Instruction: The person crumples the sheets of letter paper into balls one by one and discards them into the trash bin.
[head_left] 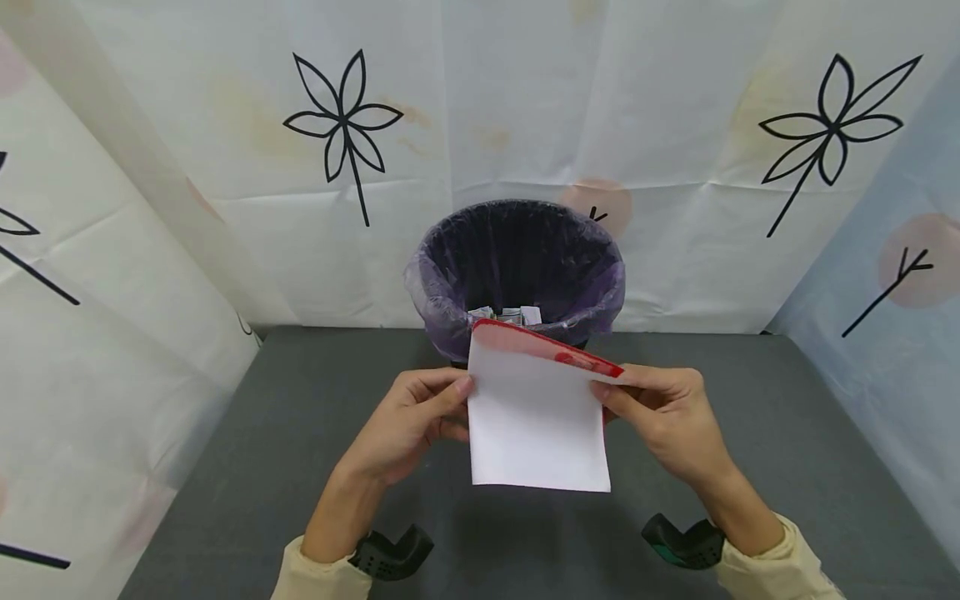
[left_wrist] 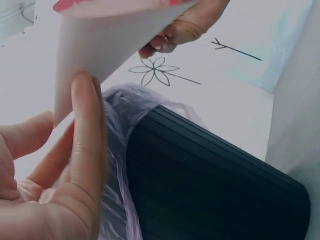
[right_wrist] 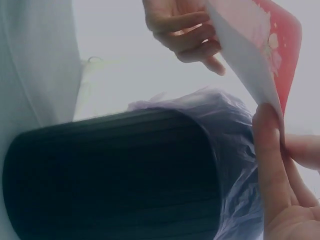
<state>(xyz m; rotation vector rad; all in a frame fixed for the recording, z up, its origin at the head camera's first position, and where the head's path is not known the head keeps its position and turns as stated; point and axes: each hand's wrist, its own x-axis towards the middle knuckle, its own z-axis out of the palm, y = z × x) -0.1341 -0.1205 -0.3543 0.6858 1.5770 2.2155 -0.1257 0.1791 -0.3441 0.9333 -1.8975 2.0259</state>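
A white sheet or booklet (head_left: 538,425) with a red and pink upper part is held up in front of the bin. My left hand (head_left: 408,417) pinches its left edge between thumb and fingers; my right hand (head_left: 671,417) pinches the right edge near the red corner. In the left wrist view the white paper (left_wrist: 95,45) rises above the left hand's fingers (left_wrist: 86,125). The right wrist view shows the red side (right_wrist: 289,45) of the paper, with the right thumb and fingers (right_wrist: 270,155) on its lower edge.
Just behind the paper stands a dark bin (head_left: 517,250) lined with a translucent purple bag, with small pale pieces (head_left: 529,316) inside. Under the hands lies a dark grey tabletop (head_left: 300,467). White cloth (head_left: 510,100) with black flower drawings hangs behind and at the sides.
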